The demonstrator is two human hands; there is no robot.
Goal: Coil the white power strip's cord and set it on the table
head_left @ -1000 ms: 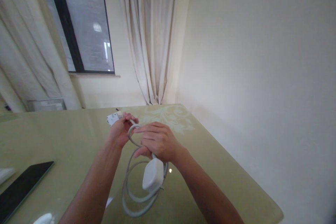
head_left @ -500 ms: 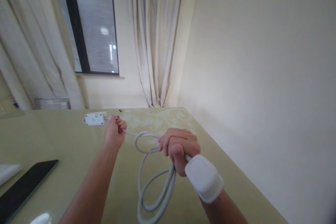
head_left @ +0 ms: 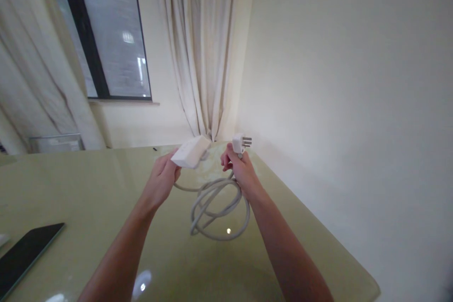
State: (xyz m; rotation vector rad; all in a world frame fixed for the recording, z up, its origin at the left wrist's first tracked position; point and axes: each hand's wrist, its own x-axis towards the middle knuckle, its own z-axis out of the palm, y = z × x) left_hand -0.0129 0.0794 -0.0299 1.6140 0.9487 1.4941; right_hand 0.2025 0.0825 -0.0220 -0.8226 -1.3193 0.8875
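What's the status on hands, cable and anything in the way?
Left hand gripping white rectangular box. Right hand holding white pronged plug. Long grey cable looped between them. Flat black slab at left, not blocking.

text: none readable; labels: none readable; brands: none readable; numbers, signs: none readable

A glossy yellow-green desk is seen across the lower frame. At lower left a dark flat slab is laid, cut off by the frame; just above it a white object is partly shown. A tiny black item is placed near the far edge, left of centre.
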